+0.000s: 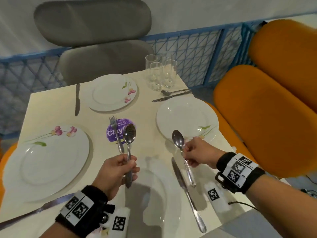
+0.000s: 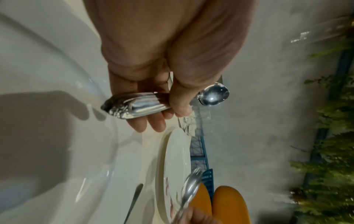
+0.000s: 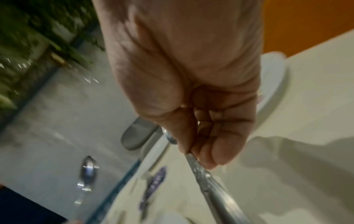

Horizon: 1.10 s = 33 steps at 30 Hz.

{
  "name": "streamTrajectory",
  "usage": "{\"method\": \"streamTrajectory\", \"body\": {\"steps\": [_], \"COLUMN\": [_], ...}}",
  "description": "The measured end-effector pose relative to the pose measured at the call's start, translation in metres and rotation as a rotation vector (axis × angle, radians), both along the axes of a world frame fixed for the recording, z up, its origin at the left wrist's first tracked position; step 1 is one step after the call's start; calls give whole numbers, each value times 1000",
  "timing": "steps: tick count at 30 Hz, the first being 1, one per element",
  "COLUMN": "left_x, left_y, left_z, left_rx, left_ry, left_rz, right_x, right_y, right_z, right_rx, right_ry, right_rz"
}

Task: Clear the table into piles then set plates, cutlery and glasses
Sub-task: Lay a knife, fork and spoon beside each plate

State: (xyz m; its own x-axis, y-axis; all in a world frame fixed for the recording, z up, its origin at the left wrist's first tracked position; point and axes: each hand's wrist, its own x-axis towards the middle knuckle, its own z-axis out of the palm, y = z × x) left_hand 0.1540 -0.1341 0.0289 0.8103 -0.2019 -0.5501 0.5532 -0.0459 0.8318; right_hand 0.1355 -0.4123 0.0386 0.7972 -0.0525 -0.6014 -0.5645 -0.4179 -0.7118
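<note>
Both hands are up over the near plate (image 1: 173, 194), each with a spoon. The left hand (image 1: 114, 170) has its fingers curled round the handle of one spoon (image 1: 129, 140), held clear of the surface; its long axis runs away from the person, bowl at the far end over the purple sticker (image 1: 114, 133), handle end poking out below the fist toward the near plate. From the left wrist view that handle (image 2: 134, 106) crosses the fingers (image 2: 153, 124) sideways, thumb clamped over it. The right hand (image 1: 199, 154) pinches the second spoon (image 1: 178, 140) at its neck, just right of the sticker; this one slants, bowl up and to the far left, handle trailing down toward the person beside the near plate. A fork (image 1: 115, 133) lies flat across the sticker, tines pointing away. A knife (image 1: 187, 193) lies along the right edge of the near plate, blade end away from the person. Left of the sticker sits a flowered plate (image 1: 48, 162), beyond it another (image 1: 113, 92) with a knife (image 1: 77, 100) to its left, right of it a third (image 1: 187, 117). Four glasses (image 1: 160, 73) cluster at the far right corner, with a spoon (image 1: 175, 91) and knife (image 1: 169, 97) just beside them.
</note>
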Motion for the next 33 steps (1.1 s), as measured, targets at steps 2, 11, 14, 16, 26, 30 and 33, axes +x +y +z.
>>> {"method": "streamTrajectory", "body": {"steps": [2,11,14,16,26,30,33], "left_x": [-2,-17,-20,-24,-38,-44,-49], "left_y": [16,65,73,77,84,87,93], "left_z": [-2,3,3,2,-1,-2,-2], "left_rx": [-1,13,18,18,18,-22,-64], "left_ry": [22,23,14,13,-6,4,37], "left_rz": [41,128,136,137,125,145,155], "right_x": [-16,-67,-75,-77,-82,-84,-77], "right_y": [-12,-3,1,3,12,15,19], "right_z": [-10,-40,-46,-50,-58,-56,-45], "right_rx": [-182,-295,-347,-403,-575,-628,-751], "right_ry": [108,282,243,207,141,128,52], "right_rz": [100,136,114,121,85,135,177]}}
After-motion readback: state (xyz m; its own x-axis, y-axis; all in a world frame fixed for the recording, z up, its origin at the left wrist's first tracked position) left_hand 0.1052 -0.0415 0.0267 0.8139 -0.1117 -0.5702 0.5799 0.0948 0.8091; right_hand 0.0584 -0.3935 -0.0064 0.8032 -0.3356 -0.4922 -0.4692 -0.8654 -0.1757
